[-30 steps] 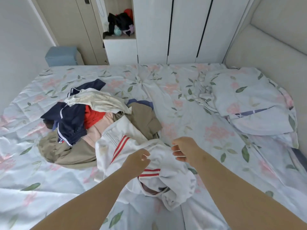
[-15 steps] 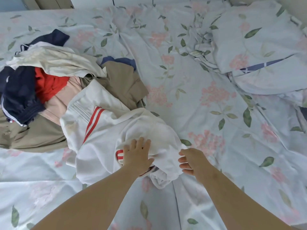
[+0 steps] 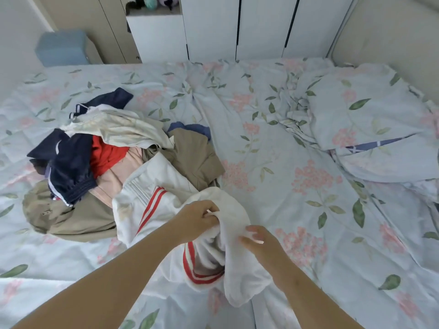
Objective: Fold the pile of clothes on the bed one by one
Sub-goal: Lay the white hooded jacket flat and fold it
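Note:
A white garment with red stripes (image 3: 152, 200) lies crumpled at the near edge of a clothes pile (image 3: 78, 162) on the bed. My left hand (image 3: 197, 218) pinches a fold of its white cloth and holds it up. My right hand (image 3: 260, 241) grips the same garment just to the right, fingers curled into the fabric. The garment's red-striped hem hangs below my hands. The pile behind holds navy, red, pink, cream and khaki pieces.
The bed has a pale floral sheet (image 3: 273, 162). A matching pillow (image 3: 370, 119) lies at the right by the padded headboard (image 3: 392, 32). White wardrobe doors (image 3: 237, 27) and a blue stool (image 3: 61, 47) stand beyond the far edge.
My hands lay on the white garment half a second ago; now both have taken hold of its cloth and lifted it. The head camera has tilted back up.

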Demonstrator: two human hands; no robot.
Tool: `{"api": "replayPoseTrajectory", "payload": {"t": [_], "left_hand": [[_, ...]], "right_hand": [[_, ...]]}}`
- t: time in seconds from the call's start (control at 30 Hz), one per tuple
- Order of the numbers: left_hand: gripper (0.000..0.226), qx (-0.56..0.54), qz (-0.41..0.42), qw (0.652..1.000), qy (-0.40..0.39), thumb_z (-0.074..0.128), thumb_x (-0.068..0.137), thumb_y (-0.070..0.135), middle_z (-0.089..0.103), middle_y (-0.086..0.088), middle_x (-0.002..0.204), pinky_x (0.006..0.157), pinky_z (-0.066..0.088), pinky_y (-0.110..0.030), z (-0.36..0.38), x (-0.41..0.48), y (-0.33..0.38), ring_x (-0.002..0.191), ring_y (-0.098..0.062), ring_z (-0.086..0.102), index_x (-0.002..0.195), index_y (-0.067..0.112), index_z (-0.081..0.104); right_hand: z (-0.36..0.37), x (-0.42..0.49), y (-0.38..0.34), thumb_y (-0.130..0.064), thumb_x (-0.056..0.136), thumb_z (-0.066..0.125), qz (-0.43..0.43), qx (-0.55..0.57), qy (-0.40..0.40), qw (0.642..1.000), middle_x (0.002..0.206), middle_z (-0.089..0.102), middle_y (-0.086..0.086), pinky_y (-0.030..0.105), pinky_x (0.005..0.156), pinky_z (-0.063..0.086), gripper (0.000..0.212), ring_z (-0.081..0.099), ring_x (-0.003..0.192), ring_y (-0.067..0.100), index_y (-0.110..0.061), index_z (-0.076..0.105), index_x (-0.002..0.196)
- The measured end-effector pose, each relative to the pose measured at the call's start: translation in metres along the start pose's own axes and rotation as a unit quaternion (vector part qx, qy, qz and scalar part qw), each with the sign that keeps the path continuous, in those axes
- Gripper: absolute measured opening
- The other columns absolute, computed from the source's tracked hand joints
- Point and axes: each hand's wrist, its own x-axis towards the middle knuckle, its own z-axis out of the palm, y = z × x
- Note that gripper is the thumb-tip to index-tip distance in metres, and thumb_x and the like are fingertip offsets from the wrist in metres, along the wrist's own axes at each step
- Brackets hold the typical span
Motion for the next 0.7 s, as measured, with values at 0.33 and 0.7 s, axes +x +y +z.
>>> {"api": "replayPoseTrajectory", "payload": {"t": [0.33, 0.7], "left_hand": [[0.017, -0.153, 0.066, 0.985, 0.037, 0.072, 0.079, 0.029, 0.062, -0.012, 0.077, 0.074, 0.046, -0.033, -0.124, -0.082, 0.069, 0.076, -0.014, 0.056, 0.071, 0.014, 0.068], [0.069, -0.202, 0.105, 0.961, 0.157, 0.060, 0.070, 0.071, 0.056, 0.012, 0.127, 0.107, 0.038, -0.033, -0.168, -0.154, 0.064, 0.118, -0.009, 0.053, 0.126, 0.032, 0.052]], "right_hand": [[-0.008, -0.044, -0.093, -0.035, 0.094, 0.053, -0.199, -0.173, -0.038, 0.964, 0.079, 0.049, -0.004, 0.021, 0.063, 0.036, 0.025, 0.046, 0.070, 0.010, -0.015, 0.047, 0.081], [0.002, -0.126, -0.242, -0.024, 0.099, 0.046, -0.400, 0.000, -0.004, 0.916, 0.079, 0.044, 0.005, 0.024, 0.060, 0.030, 0.032, 0.039, 0.070, 0.014, 0.006, 0.053, 0.089]]}}
